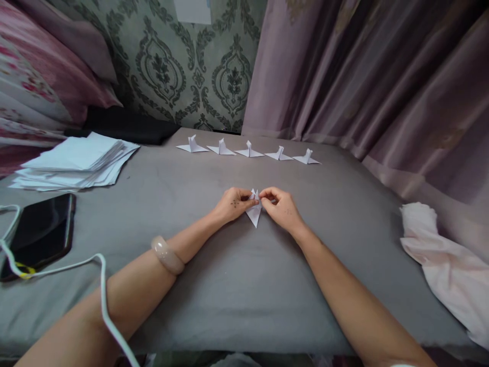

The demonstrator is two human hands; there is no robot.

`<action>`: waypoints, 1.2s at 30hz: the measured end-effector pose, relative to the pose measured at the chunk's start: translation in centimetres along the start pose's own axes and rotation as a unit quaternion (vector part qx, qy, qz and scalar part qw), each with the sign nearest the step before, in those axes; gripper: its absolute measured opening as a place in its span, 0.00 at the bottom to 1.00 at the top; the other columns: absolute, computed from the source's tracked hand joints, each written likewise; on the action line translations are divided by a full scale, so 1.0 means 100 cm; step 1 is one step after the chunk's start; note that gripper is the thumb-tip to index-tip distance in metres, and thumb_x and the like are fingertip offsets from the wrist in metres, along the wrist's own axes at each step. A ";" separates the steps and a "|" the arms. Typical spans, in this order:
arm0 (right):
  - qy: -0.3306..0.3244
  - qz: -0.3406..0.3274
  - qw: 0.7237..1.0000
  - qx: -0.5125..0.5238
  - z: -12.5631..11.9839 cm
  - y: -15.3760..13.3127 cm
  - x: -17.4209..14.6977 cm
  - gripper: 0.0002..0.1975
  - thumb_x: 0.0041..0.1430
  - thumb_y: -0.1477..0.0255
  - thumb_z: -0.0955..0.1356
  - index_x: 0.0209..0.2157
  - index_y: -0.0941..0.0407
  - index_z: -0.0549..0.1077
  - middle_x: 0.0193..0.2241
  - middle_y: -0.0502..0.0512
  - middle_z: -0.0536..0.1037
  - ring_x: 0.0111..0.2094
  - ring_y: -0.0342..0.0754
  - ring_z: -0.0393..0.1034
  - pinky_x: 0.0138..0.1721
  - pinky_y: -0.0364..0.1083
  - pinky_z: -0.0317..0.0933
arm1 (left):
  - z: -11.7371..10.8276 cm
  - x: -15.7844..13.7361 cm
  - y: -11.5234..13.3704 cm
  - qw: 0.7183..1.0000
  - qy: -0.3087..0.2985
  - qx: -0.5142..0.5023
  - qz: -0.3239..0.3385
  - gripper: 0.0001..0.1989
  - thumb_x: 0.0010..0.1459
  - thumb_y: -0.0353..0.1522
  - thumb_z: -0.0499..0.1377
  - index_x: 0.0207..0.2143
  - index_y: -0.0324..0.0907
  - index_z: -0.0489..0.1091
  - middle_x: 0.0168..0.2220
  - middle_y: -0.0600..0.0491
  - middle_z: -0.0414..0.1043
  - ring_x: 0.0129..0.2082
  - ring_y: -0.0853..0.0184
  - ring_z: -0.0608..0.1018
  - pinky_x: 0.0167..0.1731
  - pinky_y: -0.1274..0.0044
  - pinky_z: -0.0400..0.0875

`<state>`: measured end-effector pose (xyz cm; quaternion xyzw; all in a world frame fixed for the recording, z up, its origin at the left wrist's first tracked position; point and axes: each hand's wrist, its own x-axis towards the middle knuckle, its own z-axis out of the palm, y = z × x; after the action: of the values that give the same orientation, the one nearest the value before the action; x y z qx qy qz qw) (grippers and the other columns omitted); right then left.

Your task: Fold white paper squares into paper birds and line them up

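Note:
A small white origami paper point(254, 216), folded to a downward point with two narrow tips standing up at its top, is between my hands over the middle of the grey cloth. My left hand point(234, 203) grips it from the left, thumb across its front. From the right, my right hand point(280, 206) pinches the upper right edge, thumb and forefinger close together. The fingers partly cover the folds there. Beyond my hands, several finished-looking origami figures point(249, 149) stand in a row, each with flat side points and an upright middle.
At the left lies a stack of white paper sheets point(76, 160), with a black phone point(42, 232) nearer. A white cable point(103, 285) crosses over my left forearm. Pale pink cloth point(439, 255) lies at the right; curtains point(344, 76) hang behind the grey surface point(244, 300).

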<state>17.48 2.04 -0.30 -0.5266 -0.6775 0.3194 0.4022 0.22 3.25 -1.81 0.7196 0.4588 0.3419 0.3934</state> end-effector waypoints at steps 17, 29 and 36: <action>0.027 0.034 0.995 -0.089 0.005 -0.017 0.002 0.16 0.54 0.58 0.67 0.22 0.55 0.71 0.22 0.51 0.75 0.27 0.45 0.68 0.31 0.44 0.58 | 0.001 -0.005 0.006 0.990 0.042 0.121 0.051 0.17 0.58 0.36 0.57 0.18 0.39 0.62 0.18 0.60 0.51 0.22 0.73 0.55 0.25 0.79 0.48; 0.000 0.140 0.990 0.015 0.001 -0.020 0.005 0.11 0.48 0.63 0.68 0.23 0.56 0.73 0.19 0.48 0.72 0.21 0.41 0.63 0.23 0.42 0.55 | 0.000 -0.006 0.009 0.996 0.032 0.063 0.054 0.10 0.57 0.38 0.59 0.32 0.40 0.74 0.25 0.57 0.67 0.27 0.71 0.66 0.31 0.80 0.59; -0.018 0.216 0.972 0.092 0.000 -0.027 0.004 0.08 0.44 0.66 0.69 0.22 0.57 0.71 0.21 0.49 0.71 0.19 0.38 0.59 0.20 0.40 0.52 | 0.000 -0.006 0.007 0.998 0.014 0.040 0.037 0.13 0.58 0.39 0.58 0.34 0.40 0.78 0.26 0.55 0.71 0.30 0.69 0.69 0.32 0.80 0.61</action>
<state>16.18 1.80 2.10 -0.6153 -0.5224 0.4690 0.3585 0.26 2.48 -1.24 0.7463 0.4505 0.3478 0.3451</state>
